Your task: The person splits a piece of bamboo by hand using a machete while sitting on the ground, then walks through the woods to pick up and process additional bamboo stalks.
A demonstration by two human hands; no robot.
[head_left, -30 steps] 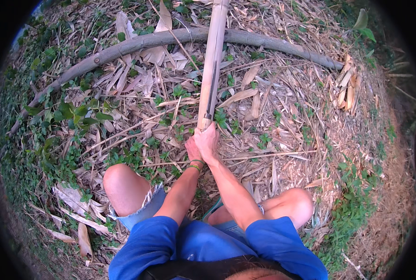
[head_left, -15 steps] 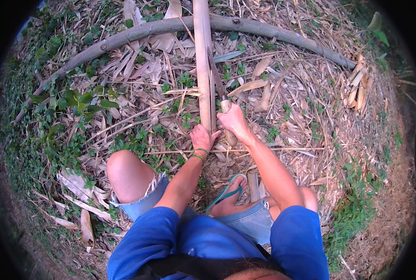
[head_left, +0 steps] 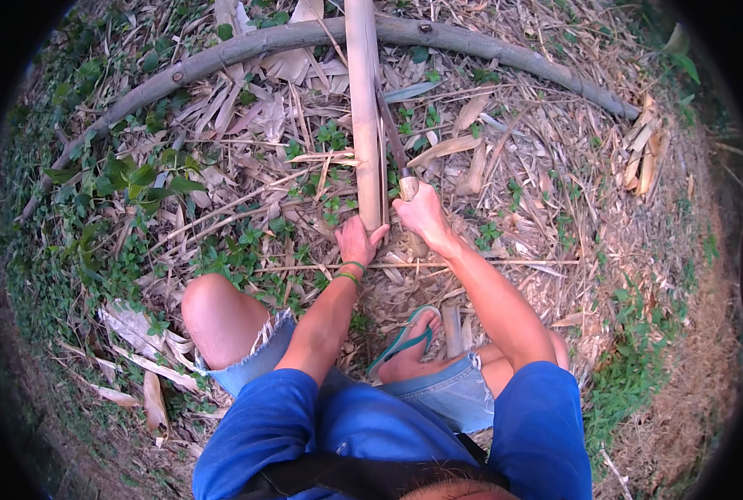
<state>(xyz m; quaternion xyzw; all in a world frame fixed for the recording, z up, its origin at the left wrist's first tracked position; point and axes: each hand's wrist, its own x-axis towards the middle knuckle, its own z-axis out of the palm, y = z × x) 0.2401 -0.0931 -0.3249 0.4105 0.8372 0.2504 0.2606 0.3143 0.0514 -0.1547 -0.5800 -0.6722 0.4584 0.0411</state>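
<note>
A pale bamboo pole [head_left: 363, 117] runs away from me, lengthwise split near its right side. My left hand [head_left: 359, 241] grips its near end, thumb to the right and some fingers hidden beneath. In my right hand [head_left: 423, 212], closed around a light wooden handle [head_left: 411, 183], is a long knife. Its dark, narrow blade [head_left: 391, 127] slants up and left to the pole's right side, where the tip meets the split; how deep it sits I cannot tell. A thin strip of bamboo [head_left: 382, 175] stands slightly apart from the pole along the split.
A thick grey branch [head_left: 246, 48] curves across the far side, with the pole passing over it. Dry leaves and husks [head_left: 471, 167] cover the ground, mixed with green plants [head_left: 138, 179] at left. A thin stick [head_left: 488, 262] lies crosswise near my hands. My sandalled foot [head_left: 409, 342] is close by.
My right hand and the knife handle have shifted slightly right, and the blade leans a little more away from the pole. My left hand still holds the near end.
</note>
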